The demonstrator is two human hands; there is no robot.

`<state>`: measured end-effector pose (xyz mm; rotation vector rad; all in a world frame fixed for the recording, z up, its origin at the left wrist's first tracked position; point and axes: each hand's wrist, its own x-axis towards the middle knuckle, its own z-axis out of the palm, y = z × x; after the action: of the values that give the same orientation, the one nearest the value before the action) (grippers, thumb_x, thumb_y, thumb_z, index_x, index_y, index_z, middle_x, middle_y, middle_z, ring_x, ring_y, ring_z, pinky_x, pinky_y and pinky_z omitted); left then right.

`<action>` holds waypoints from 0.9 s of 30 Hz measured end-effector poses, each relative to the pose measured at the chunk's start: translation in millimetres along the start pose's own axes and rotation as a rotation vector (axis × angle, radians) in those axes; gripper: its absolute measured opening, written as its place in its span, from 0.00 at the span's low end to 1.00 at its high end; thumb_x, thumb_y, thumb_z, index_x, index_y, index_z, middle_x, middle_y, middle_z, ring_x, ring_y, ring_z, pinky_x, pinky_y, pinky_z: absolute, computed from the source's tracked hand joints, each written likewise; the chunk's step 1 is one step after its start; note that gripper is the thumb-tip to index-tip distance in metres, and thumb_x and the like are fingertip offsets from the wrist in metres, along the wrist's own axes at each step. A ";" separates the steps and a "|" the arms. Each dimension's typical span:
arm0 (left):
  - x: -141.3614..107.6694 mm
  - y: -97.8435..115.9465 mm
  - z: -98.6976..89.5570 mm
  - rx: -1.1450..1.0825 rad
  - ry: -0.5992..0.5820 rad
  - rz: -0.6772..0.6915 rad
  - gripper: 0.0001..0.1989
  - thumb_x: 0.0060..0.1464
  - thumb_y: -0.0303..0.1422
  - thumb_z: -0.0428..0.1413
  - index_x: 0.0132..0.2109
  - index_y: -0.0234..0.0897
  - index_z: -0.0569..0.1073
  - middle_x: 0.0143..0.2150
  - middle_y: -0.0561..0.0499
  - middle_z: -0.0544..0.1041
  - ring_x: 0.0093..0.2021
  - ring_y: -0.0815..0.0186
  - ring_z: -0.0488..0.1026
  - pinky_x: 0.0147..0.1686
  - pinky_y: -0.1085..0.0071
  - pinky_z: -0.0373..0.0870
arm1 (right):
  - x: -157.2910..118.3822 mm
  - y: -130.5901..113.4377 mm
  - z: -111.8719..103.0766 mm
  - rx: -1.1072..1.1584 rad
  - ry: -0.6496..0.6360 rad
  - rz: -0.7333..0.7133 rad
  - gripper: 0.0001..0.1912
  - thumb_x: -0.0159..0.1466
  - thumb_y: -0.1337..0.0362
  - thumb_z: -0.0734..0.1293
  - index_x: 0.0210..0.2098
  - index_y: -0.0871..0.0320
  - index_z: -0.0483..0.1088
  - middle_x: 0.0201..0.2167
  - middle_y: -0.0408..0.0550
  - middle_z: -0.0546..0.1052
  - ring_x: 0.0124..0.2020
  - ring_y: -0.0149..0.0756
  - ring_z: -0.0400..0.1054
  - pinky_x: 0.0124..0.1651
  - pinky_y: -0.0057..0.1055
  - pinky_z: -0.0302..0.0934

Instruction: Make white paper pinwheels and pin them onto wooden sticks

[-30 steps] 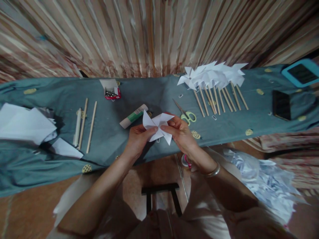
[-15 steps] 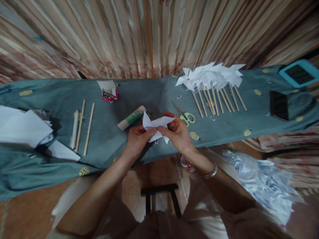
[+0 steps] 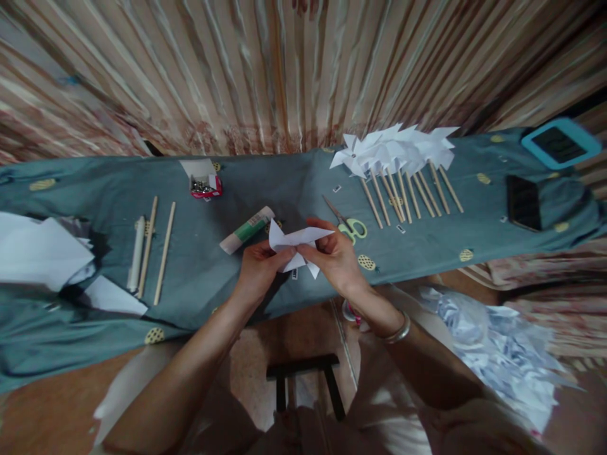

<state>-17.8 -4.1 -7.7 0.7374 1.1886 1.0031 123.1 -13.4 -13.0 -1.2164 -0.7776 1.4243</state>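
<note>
Between my hands is a white paper pinwheel (image 3: 298, 237) with folded, pointed blades, held above the near part of the cloth. My left hand (image 3: 262, 265) pinches its left side, the thumb pressed near the centre. My right hand (image 3: 334, 256) grips the right side, its thumb meeting the left one at the middle. Beyond my left hand lies a green and beige glue tube (image 3: 247, 230). Scissors (image 3: 353, 229) with light green handles rest just past my right hand. The undersides of the pinwheel and several fingertips are hidden.
Several finished pinwheels (image 3: 398, 151) on sticks lie at the back right, before a phone (image 3: 523, 202) and a blue-framed device (image 3: 562, 144). A red box of metal pins (image 3: 205, 186), wooden sticks (image 3: 164, 253) and stacked paper (image 3: 42, 249) are leftward. A plastic bag (image 3: 497, 347) sits low right.
Both hands keep hold of the pinwheel with thumbs at its centre; its blades have tilted only slightly. The whole view has shifted a little, and nothing on the cloth has been moved.
</note>
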 end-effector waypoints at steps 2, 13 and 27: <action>1.1 0.2 0.3 -0.003 0.002 -0.004 0.08 0.35 0.32 0.68 0.26 0.33 0.81 0.25 0.50 0.79 0.25 0.68 0.69 0.28 0.72 0.64 | 0.9 0.6 -0.1 0.007 0.003 -0.004 0.30 0.44 0.59 0.79 0.44 0.51 0.66 0.26 0.35 0.79 0.28 0.31 0.73 0.33 0.31 0.68; 3.4 -1.3 -1.6 -0.004 0.001 -0.022 0.10 0.34 0.34 0.69 0.27 0.32 0.81 0.25 0.50 0.79 0.25 0.68 0.70 0.29 0.72 0.65 | 3.4 1.7 -0.5 0.003 0.001 -0.004 0.29 0.46 0.61 0.77 0.46 0.52 0.67 0.27 0.35 0.78 0.28 0.32 0.73 0.35 0.31 0.69; 2.2 5.9 -4.4 -0.086 0.007 -0.046 0.12 0.32 0.33 0.71 0.28 0.33 0.81 0.25 0.49 0.80 0.26 0.68 0.72 0.30 0.72 0.69 | 3.3 -7.4 10.2 -0.002 -0.005 -0.004 0.29 0.43 0.52 0.80 0.41 0.48 0.69 0.28 0.38 0.78 0.30 0.36 0.72 0.36 0.35 0.69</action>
<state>-23.3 0.1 -4.4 0.6369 1.1562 1.0133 115.9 -7.0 -4.3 -1.2134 -0.7843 1.4241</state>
